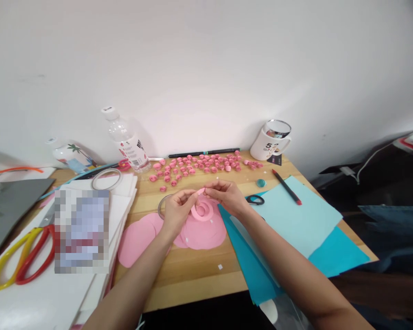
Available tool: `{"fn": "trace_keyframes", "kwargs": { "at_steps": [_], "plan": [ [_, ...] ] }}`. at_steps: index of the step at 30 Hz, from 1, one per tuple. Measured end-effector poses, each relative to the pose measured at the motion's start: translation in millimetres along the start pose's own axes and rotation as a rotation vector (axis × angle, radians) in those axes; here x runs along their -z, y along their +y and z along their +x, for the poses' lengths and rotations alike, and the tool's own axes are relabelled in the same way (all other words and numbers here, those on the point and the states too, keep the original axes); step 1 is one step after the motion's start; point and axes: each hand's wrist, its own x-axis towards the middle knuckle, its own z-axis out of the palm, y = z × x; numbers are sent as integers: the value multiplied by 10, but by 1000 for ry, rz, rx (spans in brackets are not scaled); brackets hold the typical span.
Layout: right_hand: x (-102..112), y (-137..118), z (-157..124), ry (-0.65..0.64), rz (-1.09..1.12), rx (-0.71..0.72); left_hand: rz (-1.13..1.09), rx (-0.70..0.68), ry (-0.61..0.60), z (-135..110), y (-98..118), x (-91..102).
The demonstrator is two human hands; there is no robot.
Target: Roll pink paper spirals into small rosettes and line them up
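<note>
A pink paper spiral point(208, 211) hangs in loose coils between my hands. My left hand point(177, 208) pinches it near its upper end, and my right hand point(228, 196) has fingertips closed on the tip of the strip, close to the left fingers. Under the hands, flat pink paper circles point(206, 234) overlap on the wooden table; another pink circle point(136, 243) lies to the left. A metal ring point(161, 207) is partly hidden behind my left hand. Beyond both hands, many small rolled pink paper flowers point(192, 172) are spread out.
On the right lie blue paper sheets point(296, 215), a red-tipped black pen point(287, 187), and black-handled scissors point(256, 199). A white mug point(265, 145) and plastic bottle point(127, 144) stand by the wall. Red-and-yellow scissors point(36, 252) rest on white papers point(55, 298) at left.
</note>
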Motion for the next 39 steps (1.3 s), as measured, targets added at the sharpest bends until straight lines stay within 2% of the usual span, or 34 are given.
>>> {"fn": "trace_keyframes", "kwargs": {
  "at_steps": [9,19,33,39],
  "plan": [
    [-29,-10,-3,51,34,1,-15,14,-17,0,-14,-8],
    [-21,7,10,13,69,-20,24,-2,20,-6,9,-10],
    [-10,-1,12,51,1,24,-4,12,-6,16,-48,-6],
    [-25,3,10,63,47,-11,3,10,5,7,-27,-8]
  ]
}}
